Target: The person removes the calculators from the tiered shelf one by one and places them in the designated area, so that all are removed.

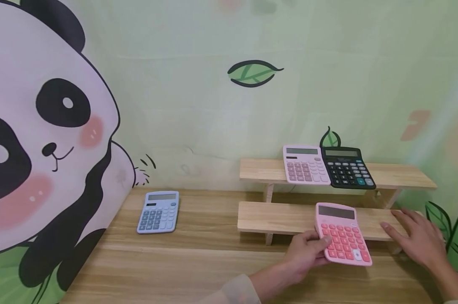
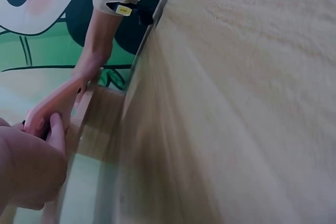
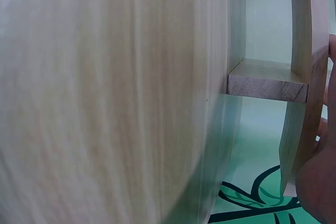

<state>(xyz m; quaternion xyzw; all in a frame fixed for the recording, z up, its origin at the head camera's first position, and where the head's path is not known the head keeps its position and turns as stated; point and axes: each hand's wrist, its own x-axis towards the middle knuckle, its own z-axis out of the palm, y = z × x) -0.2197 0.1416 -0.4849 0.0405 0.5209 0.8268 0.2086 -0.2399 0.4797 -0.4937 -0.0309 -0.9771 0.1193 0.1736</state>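
You have a coral-pink calculator [image 1: 343, 234] with darker pink keys and one white key at the front edge of the lower shelf [image 1: 278, 217], which is pale wood. On the upper shelf [image 1: 400, 175], same pale wood, you see a light pink calculator [image 1: 306, 165] and a black calculator [image 1: 347, 168] with one teal key. A light blue calculator [image 1: 158, 212] lies near the table's [image 1: 198, 261] back left corner. The wall [image 1: 198, 105] is pale green with leaves and a black-and-white panda [image 1: 42, 139] with pink cheeks.
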